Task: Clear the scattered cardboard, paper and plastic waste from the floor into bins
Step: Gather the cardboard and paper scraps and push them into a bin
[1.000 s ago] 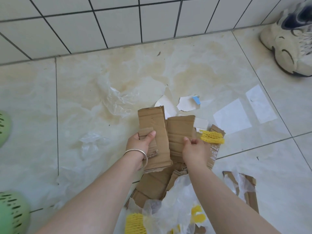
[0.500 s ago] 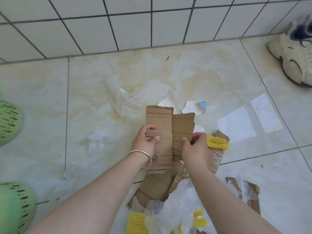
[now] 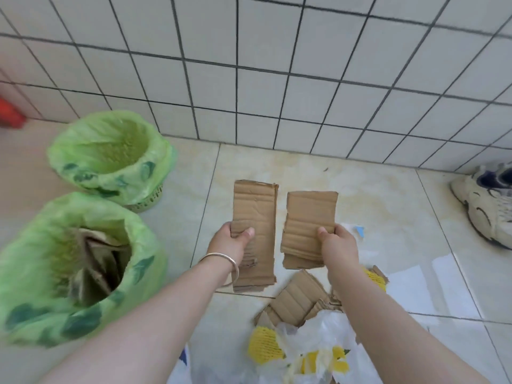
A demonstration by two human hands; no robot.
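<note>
My left hand [image 3: 231, 243] grips a tall stack of brown cardboard strips [image 3: 255, 214], held up above the floor. My right hand [image 3: 339, 245] grips a shorter cardboard stack [image 3: 311, 217] just to its right. More cardboard pieces [image 3: 297, 300] lie on the floor below my hands. Two bins lined with green bags stand at the left: the near bin [image 3: 36, 273] holds brown cardboard, and the far bin [image 3: 110, 151] shows no contents from here. Clear plastic [image 3: 318, 345] with yellow foam netting [image 3: 261, 346] lies at the bottom.
White paper sheets [image 3: 415, 286] lie on the tiles at the right. A white sneaker [image 3: 487, 209] sits by the tiled wall at the far right. A red object [image 3: 9, 115] shows at the left edge. A torn paper scrap with blue [image 3: 358, 231] lies behind my right hand.
Both hands lifted their cardboard stacks off the pile and pulled them apart. The view swung left and up, bringing the two green bins fully into sight.
</note>
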